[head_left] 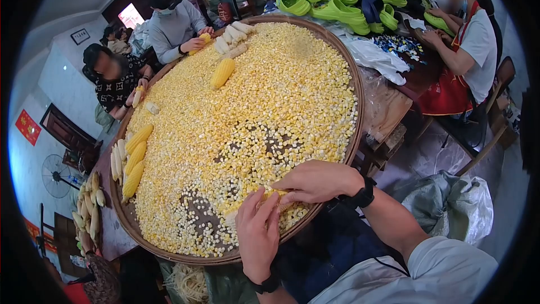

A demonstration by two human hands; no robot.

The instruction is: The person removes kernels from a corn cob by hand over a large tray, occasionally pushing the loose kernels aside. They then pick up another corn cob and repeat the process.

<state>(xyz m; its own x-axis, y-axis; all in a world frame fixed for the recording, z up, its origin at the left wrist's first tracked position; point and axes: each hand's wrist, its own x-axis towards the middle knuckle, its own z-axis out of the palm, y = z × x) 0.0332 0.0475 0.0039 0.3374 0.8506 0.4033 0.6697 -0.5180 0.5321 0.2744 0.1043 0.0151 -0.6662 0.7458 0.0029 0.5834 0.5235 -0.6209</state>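
At the near rim of a round tray (147,247) spread with loose corn kernels (270,73), both hands work on one corn cob (232,218). My left hand (257,233) is closed round it, and a pale bare end shows at the left of the fingers. My right hand (318,182) lies over the other end, its thumb and fingers pressed together on the cob. Most of the cob is hidden by the hands. Whole yellow corn cobs (135,157) lie at the tray's left edge, beside stripped cobs (117,157). Another yellow cob (223,74) rests farther back on the kernels.
Across the tray, two people (174,28) hold corn. More stripped cobs (233,35) lie at the far rim. Green clogs (337,11) are piled on a table at the back right, where another person (475,50) sits. A plastic sack (450,202) stands on the right.
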